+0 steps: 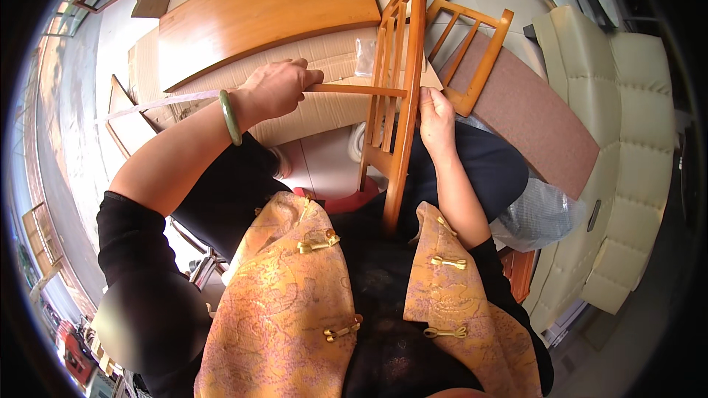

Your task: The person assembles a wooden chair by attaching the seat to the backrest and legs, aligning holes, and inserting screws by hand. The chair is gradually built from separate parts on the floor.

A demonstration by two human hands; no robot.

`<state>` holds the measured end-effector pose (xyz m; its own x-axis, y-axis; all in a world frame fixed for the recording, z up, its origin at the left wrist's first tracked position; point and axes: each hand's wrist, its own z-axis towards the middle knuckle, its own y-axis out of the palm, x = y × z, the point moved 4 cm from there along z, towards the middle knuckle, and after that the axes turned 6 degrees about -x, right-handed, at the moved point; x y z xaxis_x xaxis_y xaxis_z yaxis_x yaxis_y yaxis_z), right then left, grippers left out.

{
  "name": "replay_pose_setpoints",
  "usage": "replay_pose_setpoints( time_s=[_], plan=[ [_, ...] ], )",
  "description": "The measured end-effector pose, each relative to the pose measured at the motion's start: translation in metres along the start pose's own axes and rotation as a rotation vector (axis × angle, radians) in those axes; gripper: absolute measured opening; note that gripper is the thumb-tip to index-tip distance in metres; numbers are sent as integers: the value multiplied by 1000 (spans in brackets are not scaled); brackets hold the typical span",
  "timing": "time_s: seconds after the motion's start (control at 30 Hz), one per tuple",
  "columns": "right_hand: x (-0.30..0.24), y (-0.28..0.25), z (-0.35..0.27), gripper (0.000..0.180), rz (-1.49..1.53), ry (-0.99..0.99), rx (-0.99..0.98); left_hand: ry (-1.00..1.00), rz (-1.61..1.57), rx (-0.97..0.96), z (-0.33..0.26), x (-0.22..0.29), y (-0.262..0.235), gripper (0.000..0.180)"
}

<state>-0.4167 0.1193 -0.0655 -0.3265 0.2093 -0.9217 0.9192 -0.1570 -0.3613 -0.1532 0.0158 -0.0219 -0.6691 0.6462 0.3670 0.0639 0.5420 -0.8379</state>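
My left hand (274, 90), with a green bangle at the wrist, is closed round a thin wooden slat (354, 89). The slat's far end meets the long rail of a slatted wooden frame (405, 133). This frame stands tilted upright before me, its lower end close to my lap. On its right side, my right hand (436, 119) grips the rail, with the thumb up along the edge. Several narrow bars run inside the frame. A pale strip (166, 101) stretches left from near the left wrist; whether it joins the slat I cannot tell.
A broad wooden panel (273, 11) lies on cardboard (310, 114) beyond my hands. Another slatted frame (478, 55) rests on a brownish board (531, 107) at right. Beside it stand a cream padded sofa (590, 96) and bubble wrap (542, 214). A small plastic bag (364, 57) lies on the cardboard.
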Motion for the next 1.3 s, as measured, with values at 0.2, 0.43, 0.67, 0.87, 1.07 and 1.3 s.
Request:
replay_pose_setpoints(
  time_s=[0.2, 0.43, 0.67, 0.87, 1.07, 1.3],
  plan=[
    [4, 4, -7, 25, 453, 49, -116, -15, 6, -13, -3, 1, 2, 36],
    [-4, 7, -7, 21, 492, -57, -87, 50, -7, 82, -3, -2, 5, 26],
    [9, 1, -7, 25, 333, 230, -149, 21, -1, 61, -4, 0, 4, 28],
    [11, 7, -1, 11, 399, -5, -140, 6, -20, -8, -3, -4, 5, 36],
    [9, 6, -5, 12, 443, -56, -169, 26, -55, -39, 2, -12, 7, 32],
    [7, 4, -4, 20, 290, -35, -157, 40, -67, -16, 6, -13, 4, 25]
  ],
)
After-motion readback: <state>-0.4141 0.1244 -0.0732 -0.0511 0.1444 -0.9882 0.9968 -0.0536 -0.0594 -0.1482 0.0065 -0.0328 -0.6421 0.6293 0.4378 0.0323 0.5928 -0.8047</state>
